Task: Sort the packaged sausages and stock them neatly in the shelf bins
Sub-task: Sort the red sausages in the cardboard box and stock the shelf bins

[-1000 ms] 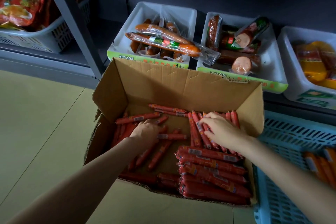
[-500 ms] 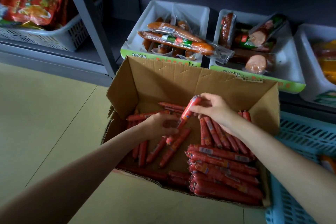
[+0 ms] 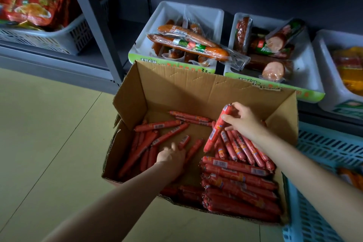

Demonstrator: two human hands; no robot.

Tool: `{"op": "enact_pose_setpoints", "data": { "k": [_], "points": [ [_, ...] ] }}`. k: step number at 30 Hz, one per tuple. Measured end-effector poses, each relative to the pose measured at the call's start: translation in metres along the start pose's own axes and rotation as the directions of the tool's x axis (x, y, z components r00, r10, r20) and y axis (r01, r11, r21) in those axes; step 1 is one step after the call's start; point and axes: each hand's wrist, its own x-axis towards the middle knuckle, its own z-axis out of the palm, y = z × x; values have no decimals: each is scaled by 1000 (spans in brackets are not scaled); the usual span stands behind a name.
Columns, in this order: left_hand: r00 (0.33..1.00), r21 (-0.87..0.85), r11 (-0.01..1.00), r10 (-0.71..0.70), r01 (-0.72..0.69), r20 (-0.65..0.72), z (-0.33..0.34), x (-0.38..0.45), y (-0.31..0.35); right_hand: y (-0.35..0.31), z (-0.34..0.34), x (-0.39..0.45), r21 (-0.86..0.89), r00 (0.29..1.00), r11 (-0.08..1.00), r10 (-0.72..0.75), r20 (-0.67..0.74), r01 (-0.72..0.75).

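Head: left hand point(image 3: 172, 156) dropped; right hand point(image 3: 242, 122) lifted sausage point(image 3: 217, 127).

The left hand point(image 3: 172, 158) covers the sausages beneath it, so its grip cannot be told. The blue crate point(image 3: 322, 163) and the far-right bin point(image 3: 330, 76) are cut off by the right edge. The bin labels' print is unreadable.

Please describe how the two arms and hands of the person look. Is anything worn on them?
Both arms are bare as far as the picture shows: no sleeves in view. The left hand and right hand wear no gloves; no watch, bracelet or ring is visible.
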Motion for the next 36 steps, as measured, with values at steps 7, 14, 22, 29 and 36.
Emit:
{"op": "enact_pose_setpoints", "data": {
  "k": [7, 14, 22, 29, 36],
  "points": [
    [996, -95, 992, -75, 78, 38, -6, -2, -16, 6, 31, 8, -9, 988, 993, 121, 101, -121],
    [952, -139, 990, -23, -21, -304, -25, -4, -71, 11, 95, 13, -594, 948, 802, 137, 286, 63],
    [970, -165, 966, -217, 198, -110, -16, 0, -95, 2, 118, 27, -594, 909, 709, -171, 379, 381],
    [969, -240, 954, -215, 180, -126, -15, -3, -107, -9, 138, 28, -708, 835, 491, -76, 546, 507],
    [953, -254, 960, -181, 118, -241, -19, -1, -105, -16, 104, 25, -705, 830, 438, -265, 491, 557]
  ]
}}
